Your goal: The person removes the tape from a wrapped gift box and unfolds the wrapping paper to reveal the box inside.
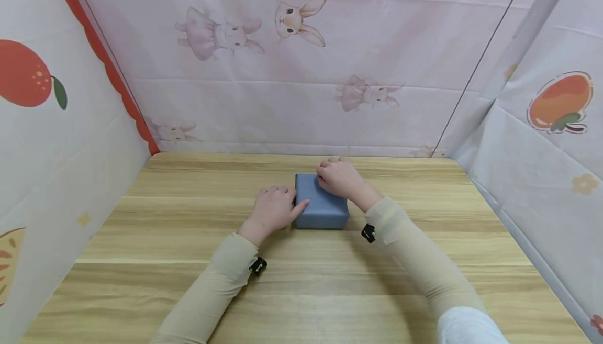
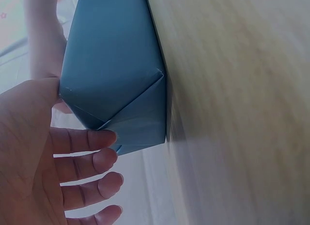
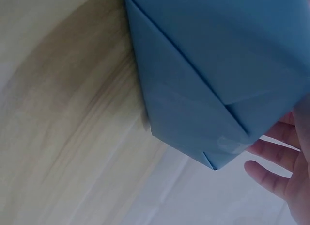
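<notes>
A small box wrapped in blue paper (image 1: 320,205) rests on the wooden table. On its left side, my left hand (image 1: 273,209) holds it, the thumb lying over the top edge. In the left wrist view, the left index fingertip (image 2: 107,136) meets the folded end flap, while the other fingers sit below it, slightly bent. My right hand (image 1: 340,177) grips the far right part of the box, its fingers bent over the edge. The right wrist view shows the diagonal paper fold (image 3: 193,79) on that end, beside the right fingers (image 3: 271,179).
Light wood grain covers the table (image 1: 301,291). Behind it hangs a pale rabbit-print sheet (image 1: 282,113), with fruit-print sheets at the left (image 1: 56,166) and right (image 1: 532,187). Both sleeves have a small black device (image 1: 258,266) at the wrist.
</notes>
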Demonstrator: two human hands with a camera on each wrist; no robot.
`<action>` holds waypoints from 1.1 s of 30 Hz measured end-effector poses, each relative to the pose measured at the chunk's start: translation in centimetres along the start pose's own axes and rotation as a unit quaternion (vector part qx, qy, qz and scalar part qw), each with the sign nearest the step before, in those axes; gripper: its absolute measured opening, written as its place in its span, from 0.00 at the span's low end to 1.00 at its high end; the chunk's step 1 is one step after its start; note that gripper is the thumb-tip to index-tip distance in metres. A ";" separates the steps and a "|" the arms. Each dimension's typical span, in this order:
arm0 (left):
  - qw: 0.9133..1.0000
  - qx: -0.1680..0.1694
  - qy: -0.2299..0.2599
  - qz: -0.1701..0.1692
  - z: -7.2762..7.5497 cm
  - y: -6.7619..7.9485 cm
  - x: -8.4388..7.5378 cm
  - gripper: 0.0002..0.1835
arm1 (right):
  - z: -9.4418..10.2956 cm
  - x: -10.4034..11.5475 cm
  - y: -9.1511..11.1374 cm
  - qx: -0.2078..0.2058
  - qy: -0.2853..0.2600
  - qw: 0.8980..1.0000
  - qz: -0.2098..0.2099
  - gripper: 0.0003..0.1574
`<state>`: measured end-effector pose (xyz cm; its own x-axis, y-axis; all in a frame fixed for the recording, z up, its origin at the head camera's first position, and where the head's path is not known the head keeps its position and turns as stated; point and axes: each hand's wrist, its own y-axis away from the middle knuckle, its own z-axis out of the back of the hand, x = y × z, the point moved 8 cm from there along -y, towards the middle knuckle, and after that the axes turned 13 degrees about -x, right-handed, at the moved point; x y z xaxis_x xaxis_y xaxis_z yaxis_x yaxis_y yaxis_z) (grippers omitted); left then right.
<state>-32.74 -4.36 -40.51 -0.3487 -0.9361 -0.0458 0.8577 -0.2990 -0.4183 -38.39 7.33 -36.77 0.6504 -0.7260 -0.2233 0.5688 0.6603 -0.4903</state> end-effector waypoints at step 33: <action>1.000 -0.016 -0.004 -0.003 0.1 0.3 -0.3 0.29 | 0.2 0.7 -0.2 -0.001 0.037 0.996 0.085 0.07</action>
<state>-32.36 -4.16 -40.51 -0.3512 -0.9356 -0.0365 0.8426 -0.2988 -0.4480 -37.94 6.72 -36.72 0.6977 -0.6168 -0.3645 0.4533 0.7740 -0.4421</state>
